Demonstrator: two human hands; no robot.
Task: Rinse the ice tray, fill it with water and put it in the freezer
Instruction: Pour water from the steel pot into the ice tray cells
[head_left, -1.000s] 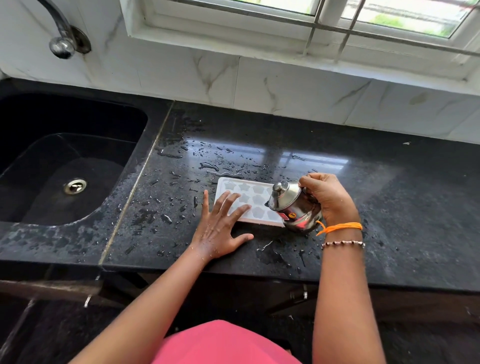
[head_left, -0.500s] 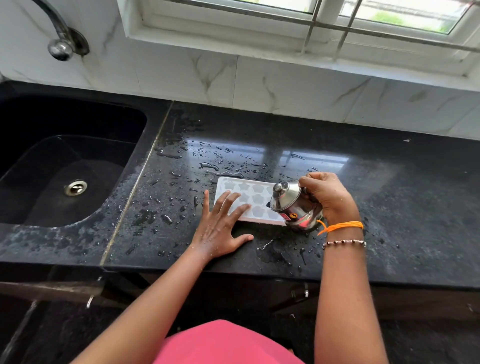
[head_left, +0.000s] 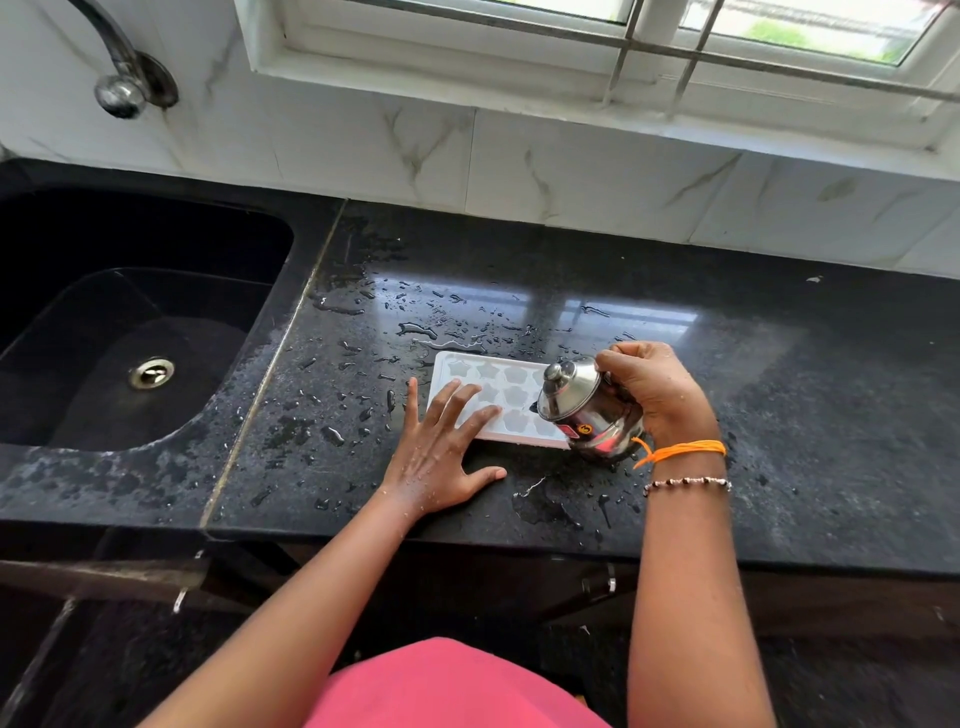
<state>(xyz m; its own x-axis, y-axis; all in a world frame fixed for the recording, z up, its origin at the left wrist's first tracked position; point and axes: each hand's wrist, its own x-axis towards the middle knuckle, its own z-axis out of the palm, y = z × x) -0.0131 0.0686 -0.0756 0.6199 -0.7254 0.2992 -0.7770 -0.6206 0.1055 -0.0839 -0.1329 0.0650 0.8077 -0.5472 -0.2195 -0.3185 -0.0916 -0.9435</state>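
Observation:
A white ice tray with star and flower shaped cells lies flat on the wet black counter. My left hand rests with spread straight fingers on the tray's left end, thumb on the counter. My right hand grips a small lidded steel kettle, tipped to the left with its spout over the tray's right part. The kettle hides the tray's right end.
A black sink with a metal drain lies to the left. A steel tap comes out of the white marbled wall above it. Water drops cover the counter around the tray. A window runs along the top.
The kettle has tipped slightly further over the tray. My left hand stays pressed on the tray's left end.

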